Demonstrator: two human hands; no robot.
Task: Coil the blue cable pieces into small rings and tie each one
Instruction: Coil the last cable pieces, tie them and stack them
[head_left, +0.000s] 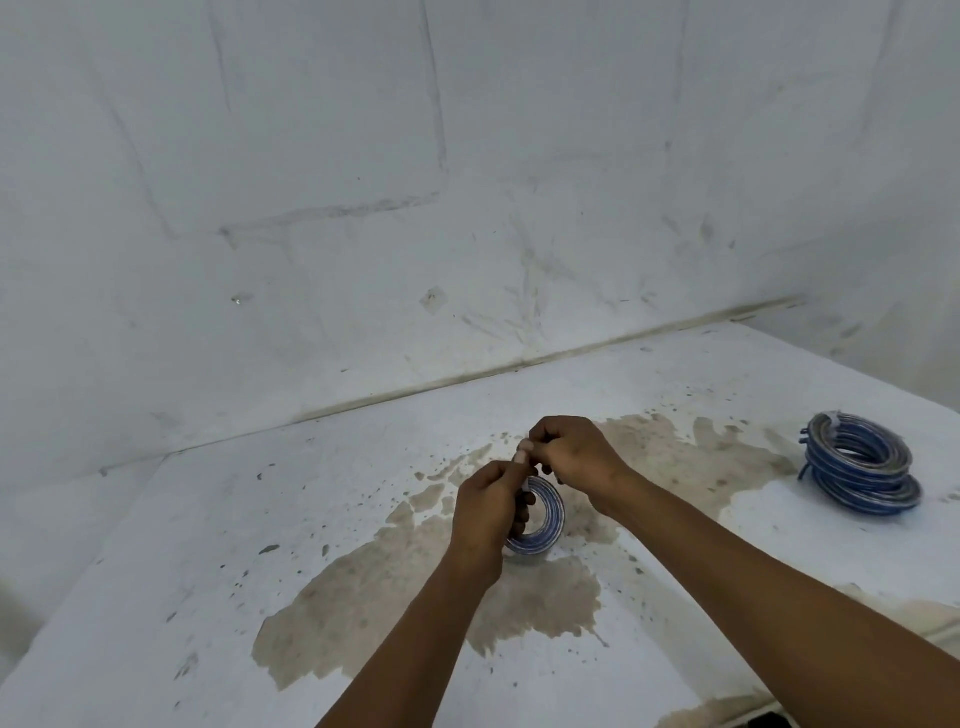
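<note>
Both hands (524, 478) pinching atop upright blue cable ring (545, 519).

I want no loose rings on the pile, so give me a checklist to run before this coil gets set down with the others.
1. Coil formed into a ring: ok, the blue coil is a round ring held upright.
2. Coil held firmly: ok, the left hand grips its side.
3. Tie being worked: ok, the right hand pinches at the top of the ring, where a small white piece shows.
4. Tie closed: cannot tell, the fingers hide it.
5. Loose cable end tucked in: cannot tell, none shows.
6. Place for it: ok, the stack of coils lies to the right on the table.
</note>
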